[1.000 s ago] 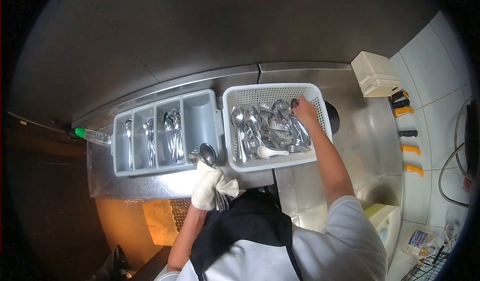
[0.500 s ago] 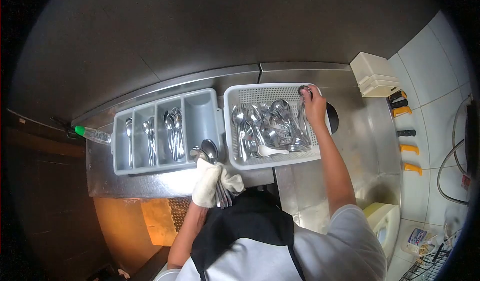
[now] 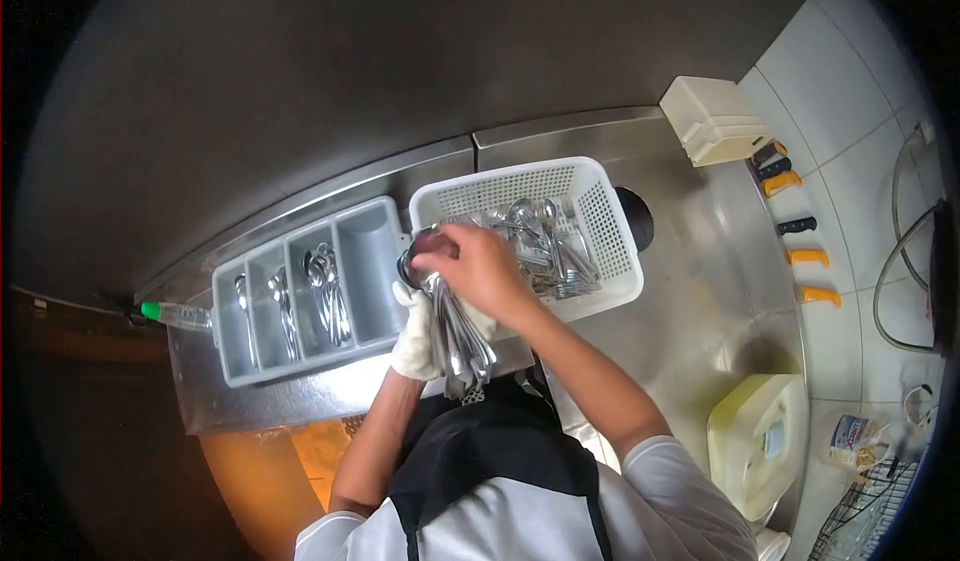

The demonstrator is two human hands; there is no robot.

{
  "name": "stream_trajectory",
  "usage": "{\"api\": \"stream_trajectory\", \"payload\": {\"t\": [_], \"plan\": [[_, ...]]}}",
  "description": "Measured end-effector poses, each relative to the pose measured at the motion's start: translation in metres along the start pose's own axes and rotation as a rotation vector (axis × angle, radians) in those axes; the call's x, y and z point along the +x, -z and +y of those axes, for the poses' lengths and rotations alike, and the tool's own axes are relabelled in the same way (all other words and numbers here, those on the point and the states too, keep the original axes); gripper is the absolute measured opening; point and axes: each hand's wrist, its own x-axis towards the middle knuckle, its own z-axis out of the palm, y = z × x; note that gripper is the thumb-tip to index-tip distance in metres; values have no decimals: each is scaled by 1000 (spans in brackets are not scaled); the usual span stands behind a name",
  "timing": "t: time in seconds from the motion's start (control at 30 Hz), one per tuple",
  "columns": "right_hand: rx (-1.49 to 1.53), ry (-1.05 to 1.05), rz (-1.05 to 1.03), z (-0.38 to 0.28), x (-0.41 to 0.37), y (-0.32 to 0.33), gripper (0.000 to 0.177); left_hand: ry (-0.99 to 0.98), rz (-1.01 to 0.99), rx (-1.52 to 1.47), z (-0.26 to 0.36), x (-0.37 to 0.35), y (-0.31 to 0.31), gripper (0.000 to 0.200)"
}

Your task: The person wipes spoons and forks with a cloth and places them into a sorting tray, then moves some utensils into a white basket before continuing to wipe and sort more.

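Observation:
My left hand (image 3: 414, 343), covered by a white cloth or glove, is closed around a bunch of spoons (image 3: 460, 346) in front of my body. Their handles hang down toward the apron. Over the top of the bunch is my right hand (image 3: 478, 266), its bare fingers closed at a spoon's bowl (image 3: 408, 269); they partly hide the spoon heads. Behind and right of both hands stands a white perforated basket (image 3: 622, 231) holding mixed spoons and forks (image 3: 545, 246). On the left lies a grey cutlery tray (image 3: 370, 261) with spoons in three of its compartments.
A bottle with a green cap (image 3: 175, 314) lies left of the tray. Knives with black and orange handles (image 3: 797, 226) line the tiled wall at right, near a beige box (image 3: 712, 121). A yellowish container (image 3: 757, 446) sits at lower right on the steel counter (image 3: 700, 291).
My right hand has moved left from the basket's far right corner to the spoons in my left hand. The bunch has risen slightly, and the camera view has shifted and turned.

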Motion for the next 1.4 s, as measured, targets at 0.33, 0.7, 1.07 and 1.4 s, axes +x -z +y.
{"api": "stream_trajectory", "payload": {"t": [0.33,0.7,1.07,1.4], "plan": [[-582,-429,6,229,4,58,34,-167,170,216,-13,-33,5,28],[12,-579,146,303,17,62,24,-114,298,140,-15,-54,12,15],[599,-538,-108,46,-30,54,18,-5,159,55,-15,-34,7,63],[-457,-200,276,198,43,5,25,-186,-206,223,-14,-44,25,17]]}}
